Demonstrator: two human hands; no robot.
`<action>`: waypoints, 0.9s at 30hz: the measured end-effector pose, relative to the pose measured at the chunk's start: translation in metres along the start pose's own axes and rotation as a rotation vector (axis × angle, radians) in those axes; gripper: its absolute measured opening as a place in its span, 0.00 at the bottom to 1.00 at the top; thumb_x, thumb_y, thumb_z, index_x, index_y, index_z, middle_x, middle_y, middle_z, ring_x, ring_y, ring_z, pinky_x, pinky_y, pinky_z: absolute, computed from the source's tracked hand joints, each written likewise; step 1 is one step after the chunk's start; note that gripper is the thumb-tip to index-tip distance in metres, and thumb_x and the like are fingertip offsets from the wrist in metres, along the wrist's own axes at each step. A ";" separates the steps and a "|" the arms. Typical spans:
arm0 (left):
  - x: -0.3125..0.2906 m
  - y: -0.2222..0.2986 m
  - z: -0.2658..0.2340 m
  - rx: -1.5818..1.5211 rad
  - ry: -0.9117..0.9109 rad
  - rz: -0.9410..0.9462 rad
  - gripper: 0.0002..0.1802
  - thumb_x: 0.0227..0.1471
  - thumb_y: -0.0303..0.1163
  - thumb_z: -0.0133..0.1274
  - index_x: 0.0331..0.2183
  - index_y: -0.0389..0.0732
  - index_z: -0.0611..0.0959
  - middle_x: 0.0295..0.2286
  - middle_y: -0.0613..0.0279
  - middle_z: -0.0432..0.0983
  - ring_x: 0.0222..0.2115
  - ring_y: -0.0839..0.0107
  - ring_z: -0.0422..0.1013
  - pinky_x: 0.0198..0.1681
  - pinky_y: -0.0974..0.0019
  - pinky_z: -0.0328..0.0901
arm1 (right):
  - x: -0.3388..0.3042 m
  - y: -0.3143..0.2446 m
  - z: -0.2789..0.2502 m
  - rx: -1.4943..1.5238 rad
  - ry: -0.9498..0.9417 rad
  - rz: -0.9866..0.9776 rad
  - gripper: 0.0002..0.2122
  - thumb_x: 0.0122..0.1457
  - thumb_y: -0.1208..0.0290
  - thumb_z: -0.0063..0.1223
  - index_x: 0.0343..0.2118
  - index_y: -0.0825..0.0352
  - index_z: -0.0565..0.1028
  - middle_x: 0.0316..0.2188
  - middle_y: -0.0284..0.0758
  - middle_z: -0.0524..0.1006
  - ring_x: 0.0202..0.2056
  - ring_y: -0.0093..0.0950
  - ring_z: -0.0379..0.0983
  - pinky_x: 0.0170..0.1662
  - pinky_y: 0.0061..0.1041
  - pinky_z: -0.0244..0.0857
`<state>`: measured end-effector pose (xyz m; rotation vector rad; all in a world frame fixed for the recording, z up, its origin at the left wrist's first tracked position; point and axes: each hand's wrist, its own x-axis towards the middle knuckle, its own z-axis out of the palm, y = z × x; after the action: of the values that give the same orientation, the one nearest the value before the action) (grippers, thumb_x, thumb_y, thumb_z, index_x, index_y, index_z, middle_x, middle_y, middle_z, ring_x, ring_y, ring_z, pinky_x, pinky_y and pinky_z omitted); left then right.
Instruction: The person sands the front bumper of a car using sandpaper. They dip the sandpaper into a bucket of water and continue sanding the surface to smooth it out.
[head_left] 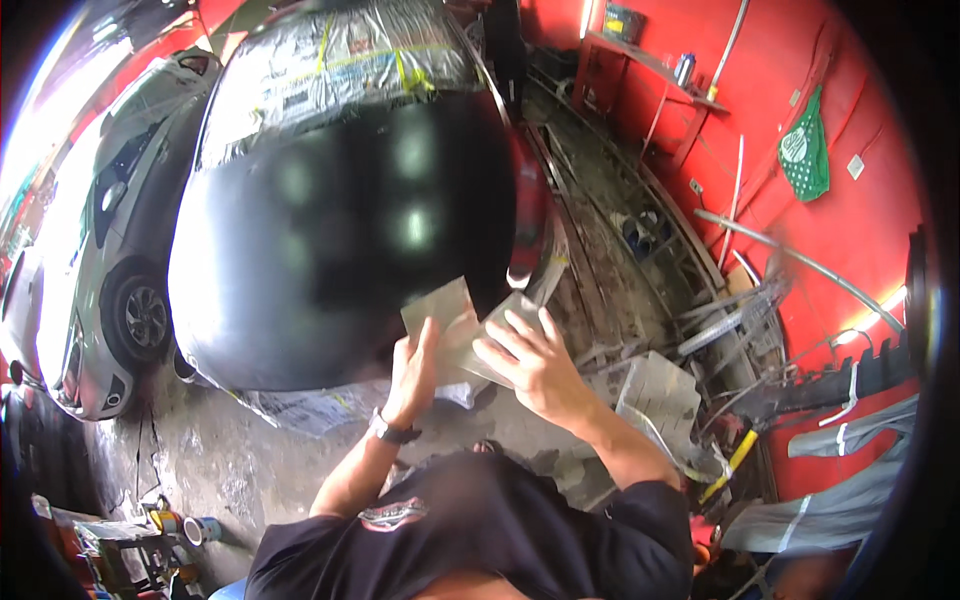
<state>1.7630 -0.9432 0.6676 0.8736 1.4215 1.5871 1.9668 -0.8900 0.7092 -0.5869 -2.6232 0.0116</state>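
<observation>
In front of the car's dark hood (340, 220), I hold thin grey-beige sheet material in both hands. My left hand (412, 378) is closed on the edge of one sheet (440, 304), with the thumb upright against it. My right hand (537, 362) lies with its fingers across another part of the sheet material (474, 358), gripping it; the thumb is hidden behind. Whether this is one folded sheet or two separate pieces, I cannot tell. The hood is smooth and dull black, and the sheets are held above its near right edge.
Silvery plastic film (350, 60) with yellow tape covers the windshield. A silver car (110, 220) stands close on the left. Along the red wall (750, 60) are a shelf (650, 65), metal scraps and a leaning pipe (800, 262). A paint can (202, 530) sits lower left.
</observation>
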 end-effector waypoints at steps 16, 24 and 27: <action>0.003 -0.013 0.020 0.079 -0.166 -0.067 0.26 0.64 0.48 0.48 0.24 0.36 0.80 0.17 0.81 0.62 0.18 0.87 0.54 0.18 0.71 0.50 | -0.022 0.041 0.020 -0.028 0.110 0.089 0.22 0.53 0.80 0.49 0.53 0.63 0.75 0.54 0.43 0.72 0.58 0.47 0.64 0.60 0.47 0.58; 0.022 -0.055 0.000 0.184 -0.044 -0.008 0.26 0.63 0.48 0.49 0.26 0.34 0.81 0.16 0.71 0.68 0.17 0.83 0.61 0.17 0.69 0.55 | -0.025 0.001 0.032 0.060 -0.001 -0.252 0.19 0.47 0.71 0.56 0.46 0.57 0.79 0.53 0.33 0.72 0.54 0.37 0.67 0.55 0.42 0.61; 0.031 -0.014 0.006 -0.106 0.067 -0.075 0.27 0.62 0.51 0.47 0.30 0.35 0.80 0.23 0.63 0.75 0.16 0.79 0.64 0.19 0.70 0.60 | -0.046 0.021 0.033 0.023 -0.091 -0.203 0.22 0.46 0.76 0.54 0.47 0.57 0.79 0.54 0.31 0.72 0.55 0.35 0.67 0.55 0.41 0.61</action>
<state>1.7570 -0.9126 0.6536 0.7036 1.3862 1.6323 1.9983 -0.8865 0.6573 -0.3170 -2.7551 0.0052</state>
